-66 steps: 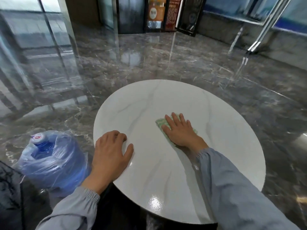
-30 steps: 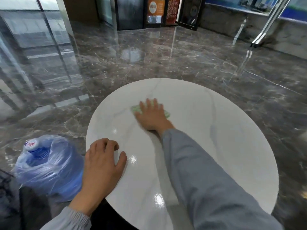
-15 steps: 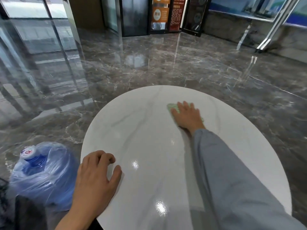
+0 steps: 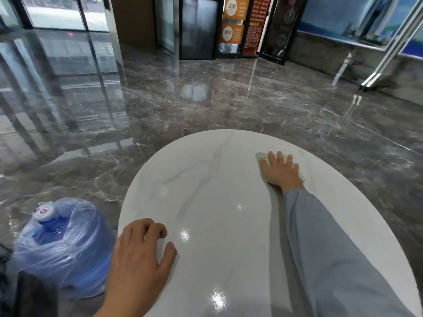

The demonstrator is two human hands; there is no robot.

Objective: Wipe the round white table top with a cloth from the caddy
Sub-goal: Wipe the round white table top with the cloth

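table top (image 4: 217,202), round and white with grey veins, looks mid-wipe to us. our right hand (image 4: 280,171) lies flat on it, fingers straight and spread, pressing the pale green cloth (image 4: 262,157) down near the far right edge without curling round it. our left hand (image 4: 139,255) rests at the near left edge, fingers loosely bent, holding nothing. fetching the cloth is done; the even sheen does not tell us which parts are wiped. a wrapped blue water jug (image 4: 61,245) stands on the floor by the left edge.
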